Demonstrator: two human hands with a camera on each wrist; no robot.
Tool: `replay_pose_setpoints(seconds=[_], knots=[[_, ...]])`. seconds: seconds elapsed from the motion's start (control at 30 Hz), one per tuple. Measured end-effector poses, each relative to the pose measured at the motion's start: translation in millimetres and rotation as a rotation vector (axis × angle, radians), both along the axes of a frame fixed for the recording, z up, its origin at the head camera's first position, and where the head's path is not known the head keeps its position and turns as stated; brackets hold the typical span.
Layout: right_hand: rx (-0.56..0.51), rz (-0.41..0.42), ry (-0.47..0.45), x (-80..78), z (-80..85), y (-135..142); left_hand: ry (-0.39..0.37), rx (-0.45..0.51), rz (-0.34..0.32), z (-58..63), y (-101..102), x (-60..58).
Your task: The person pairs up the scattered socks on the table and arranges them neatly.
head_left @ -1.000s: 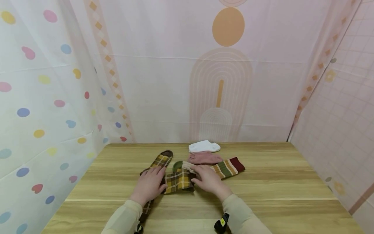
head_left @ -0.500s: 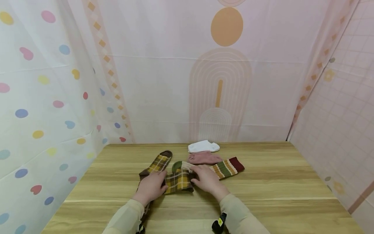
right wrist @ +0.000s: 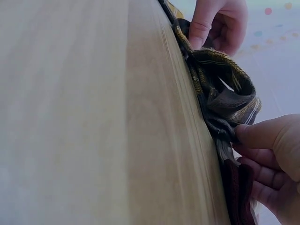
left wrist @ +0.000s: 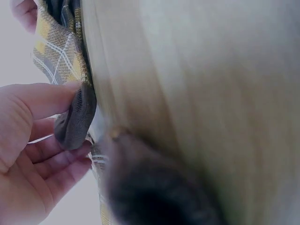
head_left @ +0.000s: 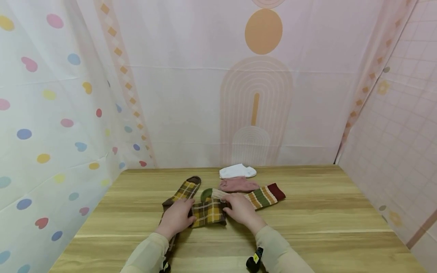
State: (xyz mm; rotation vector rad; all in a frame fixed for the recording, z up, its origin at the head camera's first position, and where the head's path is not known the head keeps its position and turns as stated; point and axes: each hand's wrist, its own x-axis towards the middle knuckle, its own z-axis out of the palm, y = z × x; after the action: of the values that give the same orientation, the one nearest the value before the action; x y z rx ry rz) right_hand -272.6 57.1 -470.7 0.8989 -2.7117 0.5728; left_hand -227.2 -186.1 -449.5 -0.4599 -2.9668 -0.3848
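Note:
A brown and yellow plaid sock [head_left: 209,212] lies folded between my hands on the wooden table. My left hand [head_left: 176,218] pinches its dark brown left part; in the left wrist view the thumb presses on that brown fabric [left wrist: 77,115], with the fingers behind. At the other end, my right hand [head_left: 243,209] holds the sock's edge between thumb and fingers, and the right wrist view shows the fabric looped open [right wrist: 229,93]. A second plaid sock [head_left: 186,190] stretches out at the left, partly hidden under my left hand and forearm.
Just behind the folded sock lies a striped sock [head_left: 264,197] with a dark red cuff, partly covered by my right hand. Farther back are a pink sock [head_left: 239,184] and a white sock [head_left: 237,171]. Patterned curtains [head_left: 184,113] rise around the wooden table [head_left: 314,212].
My left hand has drawn slightly back towards me, uncovering more of the left plaid sock. My right hand stays almost where it was. The view has shifted a little.

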Motion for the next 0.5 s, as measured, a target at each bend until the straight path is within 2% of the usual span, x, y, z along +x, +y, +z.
replay_pose_setpoints(seconds=[0.3, 0.5], knots=[[-0.035, 0.008, -0.027, -1.5, -0.8, -0.2, -0.014, 0.167, 0.05, -0.3, -0.3, -2.8], [-0.084, 0.027, -0.034, -1.8, -1.3, 0.8, 0.013, 0.29, 0.075, -0.4, -2.8, -2.5]])
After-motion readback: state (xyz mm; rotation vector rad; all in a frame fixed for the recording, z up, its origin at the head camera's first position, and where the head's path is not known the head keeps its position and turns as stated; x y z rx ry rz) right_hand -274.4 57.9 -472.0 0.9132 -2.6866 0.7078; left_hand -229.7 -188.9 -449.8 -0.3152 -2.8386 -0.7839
